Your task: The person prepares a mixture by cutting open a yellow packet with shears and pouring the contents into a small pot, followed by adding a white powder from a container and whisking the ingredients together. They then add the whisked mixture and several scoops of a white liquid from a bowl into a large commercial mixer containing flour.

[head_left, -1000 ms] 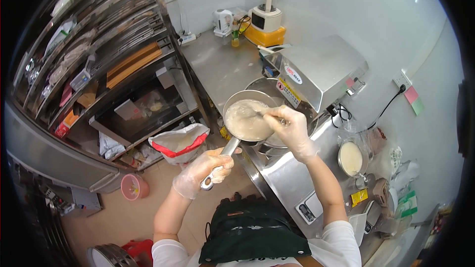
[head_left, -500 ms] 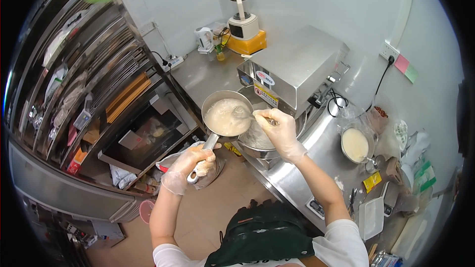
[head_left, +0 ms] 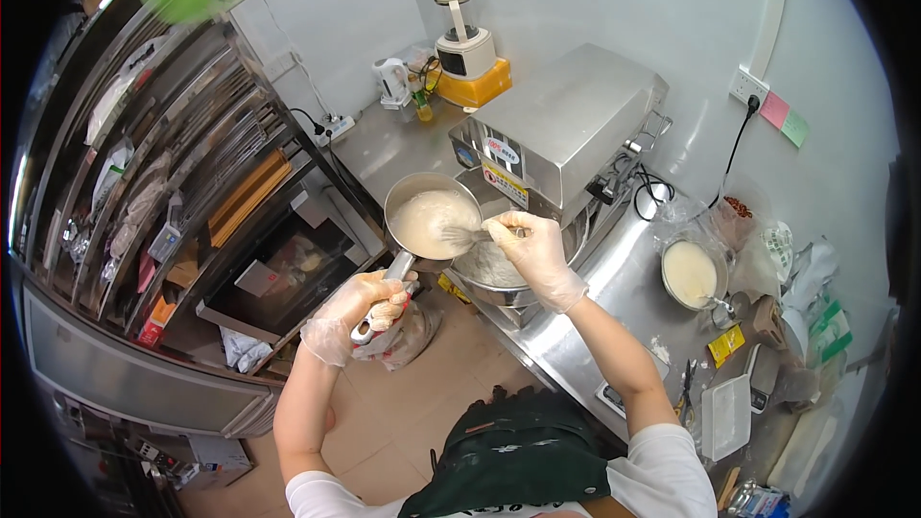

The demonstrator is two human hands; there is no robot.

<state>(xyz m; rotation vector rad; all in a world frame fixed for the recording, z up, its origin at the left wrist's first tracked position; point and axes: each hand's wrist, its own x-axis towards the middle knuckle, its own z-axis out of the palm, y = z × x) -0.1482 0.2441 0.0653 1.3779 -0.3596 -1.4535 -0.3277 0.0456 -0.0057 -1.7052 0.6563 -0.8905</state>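
Note:
My left hand [head_left: 357, 305], in a clear plastic glove, is closed round the handle of a metal saucepan [head_left: 391, 194] holding a creamy, off-white liquid [head_left: 429, 218]. The pan hangs in the air, its right side over the rim of a steel mixing bowl. In my right hand [head_left: 533, 254], gloved the same way, is a whisk [head_left: 461, 236], gripped by its upper end. Its wires dip into the liquid at the pan's right side. White flour-like powder [head_left: 491, 267] shows in the mixing bowl [head_left: 521, 296] under the pan and my right hand.
A boxy steel mixer [head_left: 576, 101] stands over the bowl on the steel counter [head_left: 600, 326]. Along the right lie a bowl of pale batter [head_left: 691, 273], scissors [head_left: 687, 391] and a clear plastic tub [head_left: 726, 417]. A tray rack [head_left: 192, 153] rises at the left.
The whisk's wires have moved down within the pan, toward its near right side. Pan and both hands have shifted slightly left in the picture, as has the background.

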